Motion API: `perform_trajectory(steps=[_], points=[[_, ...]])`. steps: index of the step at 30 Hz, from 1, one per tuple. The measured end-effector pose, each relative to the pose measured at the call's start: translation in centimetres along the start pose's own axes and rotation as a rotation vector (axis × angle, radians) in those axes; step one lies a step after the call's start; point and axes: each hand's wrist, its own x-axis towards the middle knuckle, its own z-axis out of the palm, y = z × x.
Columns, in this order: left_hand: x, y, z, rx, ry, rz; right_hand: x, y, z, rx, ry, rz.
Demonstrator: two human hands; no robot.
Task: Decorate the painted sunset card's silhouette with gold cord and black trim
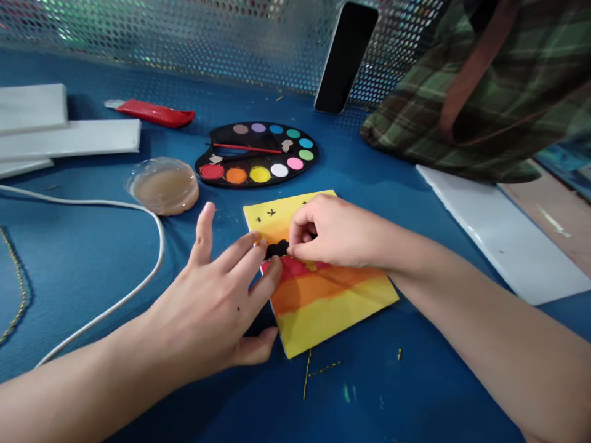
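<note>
A painted card [332, 301] lies on the blue table, banded in yellow, orange and red. Small black marks dot its upper part, and a black painted shape [277, 248] sits mid-left. My left hand [221, 295] rests at the card's left edge, fingers stretched out, fingertips on the card and thumb beside it. Over the card's middle, my right hand [327, 231] is closed in a pinch by the black shape; what it pinches is hidden. Bits of gold-yellow cord [310, 265] show on the red band below those fingers.
Cut cord pieces [306, 374] lie below the card. Behind it are a paint palette [240, 166] with a red brush, a cup of murky liquid [161, 187] and a red cutter [157, 113]. A white cable [120, 301] curves at left; a phone [347, 58] and plaid bag [489, 92] stand behind.
</note>
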Motion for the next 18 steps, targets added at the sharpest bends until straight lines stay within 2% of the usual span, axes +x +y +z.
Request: perform_trajectory(steps=[8, 14, 18], points=[[-0.02, 0.06, -0.09, 0.027, -0.015, -0.016, 0.22, 0.1, 0.11, -0.053, -0.03, 0.018], [-0.02, 0.02, -0.15, 0.034, -0.044, -0.014, 0.31, 0.02, 0.48, -0.168, -0.006, -0.051], [-0.03, 0.06, -0.07, 0.041, -0.031, -0.005, 0.35, 0.36, 0.5, -0.147, 0.004, -0.065]])
